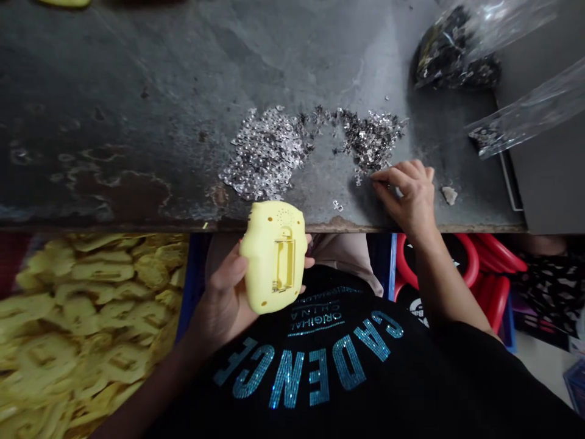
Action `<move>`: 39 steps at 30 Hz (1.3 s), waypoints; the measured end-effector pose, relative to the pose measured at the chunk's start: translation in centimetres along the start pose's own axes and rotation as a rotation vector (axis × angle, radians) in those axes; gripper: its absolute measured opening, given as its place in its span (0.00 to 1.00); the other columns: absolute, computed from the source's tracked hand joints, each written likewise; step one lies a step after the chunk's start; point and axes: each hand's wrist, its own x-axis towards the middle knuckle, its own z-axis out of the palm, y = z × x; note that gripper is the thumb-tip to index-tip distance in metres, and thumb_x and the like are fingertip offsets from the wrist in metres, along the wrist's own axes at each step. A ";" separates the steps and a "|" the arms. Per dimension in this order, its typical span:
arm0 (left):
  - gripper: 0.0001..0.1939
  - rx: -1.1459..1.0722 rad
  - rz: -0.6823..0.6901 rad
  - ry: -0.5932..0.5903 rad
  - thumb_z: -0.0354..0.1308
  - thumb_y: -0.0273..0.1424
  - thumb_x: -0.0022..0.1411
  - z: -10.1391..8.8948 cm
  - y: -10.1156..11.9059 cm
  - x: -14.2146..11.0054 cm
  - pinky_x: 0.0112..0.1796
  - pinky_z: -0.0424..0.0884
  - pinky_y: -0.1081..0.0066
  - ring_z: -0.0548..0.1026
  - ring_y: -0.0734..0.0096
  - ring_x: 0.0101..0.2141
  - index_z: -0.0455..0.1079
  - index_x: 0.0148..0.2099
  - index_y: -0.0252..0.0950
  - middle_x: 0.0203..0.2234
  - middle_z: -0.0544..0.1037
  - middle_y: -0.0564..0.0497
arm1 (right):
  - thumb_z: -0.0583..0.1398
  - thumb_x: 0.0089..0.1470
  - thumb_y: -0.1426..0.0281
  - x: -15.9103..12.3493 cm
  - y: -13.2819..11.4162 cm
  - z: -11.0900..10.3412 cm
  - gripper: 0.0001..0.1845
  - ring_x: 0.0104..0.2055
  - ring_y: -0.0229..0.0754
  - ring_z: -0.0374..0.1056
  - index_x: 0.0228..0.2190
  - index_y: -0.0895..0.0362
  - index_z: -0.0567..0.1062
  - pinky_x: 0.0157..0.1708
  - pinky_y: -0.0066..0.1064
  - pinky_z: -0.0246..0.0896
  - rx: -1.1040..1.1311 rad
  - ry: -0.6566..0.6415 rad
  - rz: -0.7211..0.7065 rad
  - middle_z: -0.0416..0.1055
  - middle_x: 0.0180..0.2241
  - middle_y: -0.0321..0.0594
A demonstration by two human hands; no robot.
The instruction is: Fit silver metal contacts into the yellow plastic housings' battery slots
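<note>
A yellow plastic toy casing (265, 256) rests in my left hand (231, 286), its battery compartment facing up. My fingers wrap round it from the left and from underneath. Small metal parts show at the ends of the compartment. My right hand (411, 192) is at the table's near side, thumb and forefinger pinched together beside a pile of small dark metal clips (372, 140); what lies between the fingertips is too small to make out. To the left spreads a larger pile of shiny small metal pieces (265, 152). A loose metal piece (337, 206) lies near the edge.
Below the table on the left, many yellow casings (105, 317) fill a container. Clear bags of metal parts (457, 55) (491, 137) lie at the right. A whitish lump (449, 195) sits right of my hand. Red ring-shaped items (475, 262) are below the table.
</note>
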 end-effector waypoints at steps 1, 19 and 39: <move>0.42 0.003 -0.004 0.006 0.70 0.59 0.70 0.1 0.0 0.0 0.42 0.92 0.62 0.90 0.39 0.57 0.76 0.76 0.42 0.68 0.85 0.37 | 0.61 0.78 0.62 0.5 0.0 0.3 0.13 0.51 0.56 0.73 0.48 0.45 0.87 0.54 0.52 0.59 -0.013 -0.011 -0.005 0.83 0.43 0.42; 0.35 -0.066 -0.003 -0.029 0.70 0.56 0.72 -1.1 -0.3 -0.1 0.46 0.92 0.60 0.91 0.45 0.54 0.79 0.74 0.49 0.68 0.85 0.43 | 0.59 0.77 0.64 3.0 -0.3 -0.9 0.13 0.52 0.57 0.73 0.46 0.47 0.85 0.55 0.52 0.59 0.021 -0.044 -0.045 0.83 0.44 0.42; 0.37 -0.068 0.043 0.013 0.69 0.55 0.72 -1.6 0.8 -0.6 0.45 0.91 0.59 0.88 0.40 0.59 0.77 0.75 0.48 0.68 0.85 0.42 | 0.62 0.76 0.66 5.5 -1.8 -1.2 0.11 0.48 0.51 0.80 0.47 0.48 0.87 0.52 0.46 0.61 0.261 -0.196 -0.229 0.87 0.44 0.41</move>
